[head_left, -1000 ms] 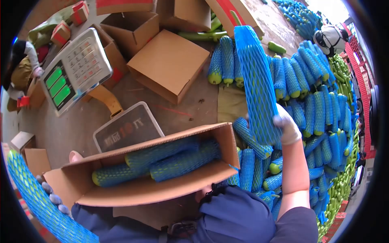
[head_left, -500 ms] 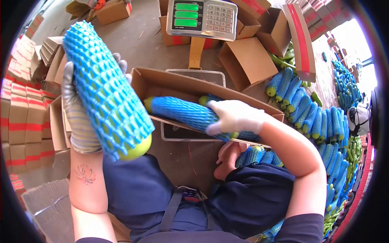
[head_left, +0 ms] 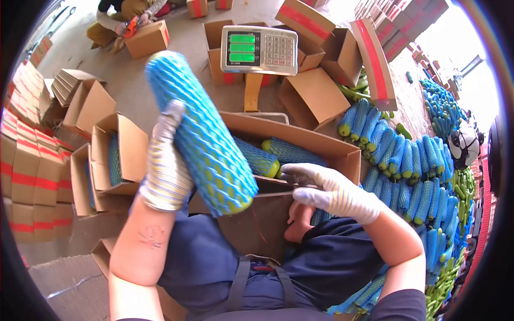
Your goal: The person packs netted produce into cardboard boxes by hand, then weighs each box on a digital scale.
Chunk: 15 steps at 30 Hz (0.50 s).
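My gloved left hand [head_left: 168, 160] grips a long green gourd [head_left: 206, 139] in a blue foam net, tilted over the left end of a narrow cardboard box [head_left: 300, 132]. Inside that box lie a netted gourd [head_left: 256, 159] on the left and another netted gourd [head_left: 293, 151] beside it. My right hand [head_left: 342, 195], gloved too, is at the box's near side with thumb and fingers apart and nothing between them. Behind the box rises a scale display [head_left: 259, 50] with green readouts on a yellow post.
Left of me stand open cartons [head_left: 126, 152], one with a netted gourd inside, and stacked red-striped boxes [head_left: 35, 176]. Open boxes [head_left: 316, 96] sit behind the scale. Rows of netted gourds [head_left: 412, 155] line the right. At the back, a person [head_left: 131, 16] handles a carton [head_left: 147, 40].
My right hand has let go of the gourd in the box and opened. My left hand has moved right with its gourd, towards the box. The view has shifted.
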Available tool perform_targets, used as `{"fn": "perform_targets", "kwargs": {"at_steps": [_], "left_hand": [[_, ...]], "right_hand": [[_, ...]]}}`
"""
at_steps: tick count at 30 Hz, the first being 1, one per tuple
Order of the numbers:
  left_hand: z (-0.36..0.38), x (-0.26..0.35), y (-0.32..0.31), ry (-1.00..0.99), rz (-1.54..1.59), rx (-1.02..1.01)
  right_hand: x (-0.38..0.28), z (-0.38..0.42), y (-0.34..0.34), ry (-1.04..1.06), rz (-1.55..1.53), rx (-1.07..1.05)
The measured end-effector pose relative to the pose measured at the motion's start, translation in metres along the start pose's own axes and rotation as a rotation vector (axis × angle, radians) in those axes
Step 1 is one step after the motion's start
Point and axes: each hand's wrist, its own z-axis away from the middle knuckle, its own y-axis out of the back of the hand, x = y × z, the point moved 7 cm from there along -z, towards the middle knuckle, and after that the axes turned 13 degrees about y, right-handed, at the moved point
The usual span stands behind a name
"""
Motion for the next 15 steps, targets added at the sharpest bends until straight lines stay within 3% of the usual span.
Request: {"fn": "perform_targets", "kwargs": {"at_steps": [4, 7, 9, 10, 11, 13, 15], "left_hand": [[0.004, -0.063, -0.037, 0.29, 0.096, -0.222], [0.017, -0.108, -0.057, 0.49, -0.181, -0.376], [0.021, -0.117, -0.075, 0.434, -0.576, -0.561], [0.02, -0.119, -0.071, 0.394, -0.835, -0.621], [0.01, -0.111, -0.065, 0.137, -1.367, -0.568], [-0.007, -0.105, -0.041, -0.305, -1.885, -0.415], [-0.02, -0.103, -0.007, -0.258, -2.093, -0.298]], "right_hand": [[0.001, 0.019, -0.011, 0.078, -0.332, 0.213], [0.017, 0.021, -0.007, 0.183, -0.644, 0.321], [0.049, 0.049, -0.007, -0.065, -0.861, 0.427], [0.054, 0.055, -0.004, -0.03, -0.973, 0.488], [0.078, 0.068, 0.012, -0.042, -0.888, 0.633], [0.091, 0.088, 0.029, -0.053, -0.98, 0.746], [0.1, 0.106, 0.055, 0.014, -0.881, 0.792]]}}
